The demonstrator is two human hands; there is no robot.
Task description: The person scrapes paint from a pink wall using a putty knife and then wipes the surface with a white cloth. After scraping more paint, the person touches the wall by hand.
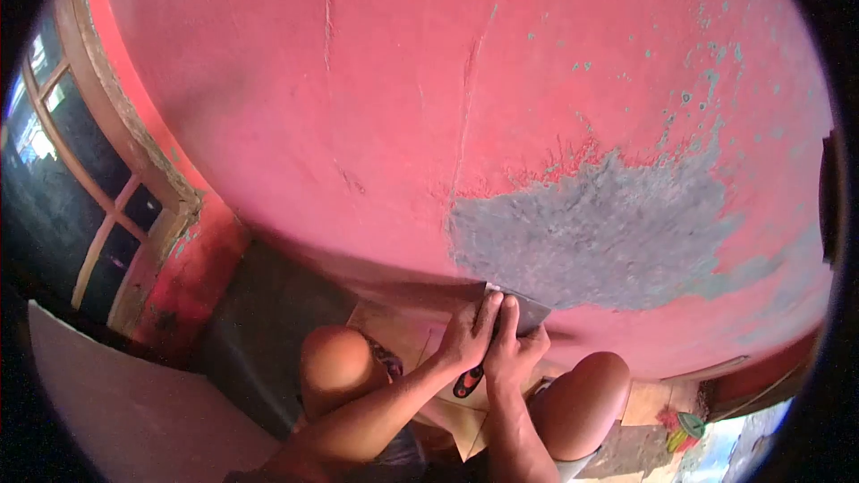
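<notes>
A wide-bladed scraper with a black-and-red handle is held low against the pink wall. Both of my hands grip it side by side, thumbs pointing up along the blade. My left hand is closed at the blade's left part, above the handle. Around the right part of the blade, my right hand is closed too. The blade's upper edge lies just under a bare grey patch with ragged edges of peeling paint. My fingers behind the blade are hidden.
A window with a wooden frame stands at the left, above a dark floor area. A pale panel fills the lower left. My bent knees flank my arms. A red-and-green bundle lies on the floor at the right.
</notes>
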